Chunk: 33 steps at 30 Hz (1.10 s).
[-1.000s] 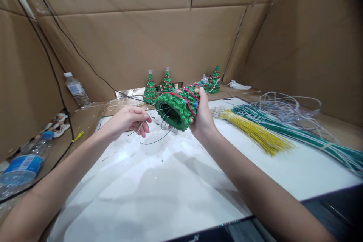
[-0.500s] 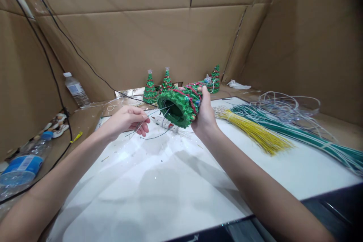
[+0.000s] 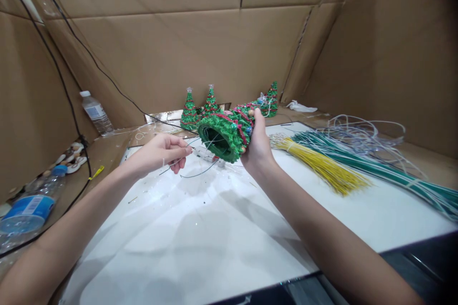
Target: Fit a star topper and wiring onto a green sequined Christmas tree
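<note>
My right hand (image 3: 258,145) grips a green tinsel Christmas tree (image 3: 226,132) with red trim, held on its side above the white work surface (image 3: 222,228), its hollow base turned toward me. Thin wires (image 3: 200,171) trail out of that base. My left hand (image 3: 162,152) is just left of the base, fingers pinched on those wires. A small white part (image 3: 207,155) lies on the surface below the tree.
Three finished small trees (image 3: 189,110) (image 3: 210,102) (image 3: 271,100) stand at the back. Bundles of yellow wires (image 3: 322,167), green wires (image 3: 375,171) and loose white wires (image 3: 361,133) lie right. Water bottles (image 3: 95,112) (image 3: 28,207) and a black cable (image 3: 77,119) are left. Cardboard walls enclose everything.
My right hand has shifted the tree slightly up and right. My left hand's fingers have closed more tightly on the wires and moved a little toward the base.
</note>
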### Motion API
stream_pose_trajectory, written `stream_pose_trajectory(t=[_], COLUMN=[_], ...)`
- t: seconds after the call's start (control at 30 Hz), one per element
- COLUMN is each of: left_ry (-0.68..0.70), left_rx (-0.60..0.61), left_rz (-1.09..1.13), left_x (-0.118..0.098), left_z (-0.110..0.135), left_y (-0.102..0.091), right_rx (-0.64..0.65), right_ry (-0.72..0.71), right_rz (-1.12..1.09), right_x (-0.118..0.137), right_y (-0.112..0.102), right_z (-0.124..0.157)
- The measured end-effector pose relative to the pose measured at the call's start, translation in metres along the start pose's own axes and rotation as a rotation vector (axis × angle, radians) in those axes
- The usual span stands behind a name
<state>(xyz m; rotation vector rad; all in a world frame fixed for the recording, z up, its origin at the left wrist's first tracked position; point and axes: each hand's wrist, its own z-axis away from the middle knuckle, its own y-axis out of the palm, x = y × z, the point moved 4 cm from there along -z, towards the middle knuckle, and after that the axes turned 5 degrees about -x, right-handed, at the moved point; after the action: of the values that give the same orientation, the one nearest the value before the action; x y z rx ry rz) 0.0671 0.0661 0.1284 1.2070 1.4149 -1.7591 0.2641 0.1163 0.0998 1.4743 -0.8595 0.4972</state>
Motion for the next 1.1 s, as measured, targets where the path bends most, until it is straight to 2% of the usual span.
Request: stream_pose_trajectory(t=[0.2, 0.5, 0.7, 1.1], left_ry=[0.028, 0.06, 0.106, 0.091], left_rx=[0.006, 0.138, 0.135, 0.144], left_rz=[-0.043, -0.064, -0.128, -0.184], left_x=[0.004, 0.0, 0.001, -0.008], left_z=[-0.001, 0.003, 0.003, 0.009], left_y=[-0.003, 0.001, -0.004, -0.002], right_rx=[-0.012, -0.04, -0.013, 0.037], right_ry=[-0.008, 0.012, 0.022, 0.009], right_rz=[0.03, 0.054, 0.034, -0.013], right_x=[0.001, -0.001, -0.001, 0.002], right_y=[0.0, 0.001, 0.001, 0.005], right_z=[0.0, 0.001, 0.001, 0.003])
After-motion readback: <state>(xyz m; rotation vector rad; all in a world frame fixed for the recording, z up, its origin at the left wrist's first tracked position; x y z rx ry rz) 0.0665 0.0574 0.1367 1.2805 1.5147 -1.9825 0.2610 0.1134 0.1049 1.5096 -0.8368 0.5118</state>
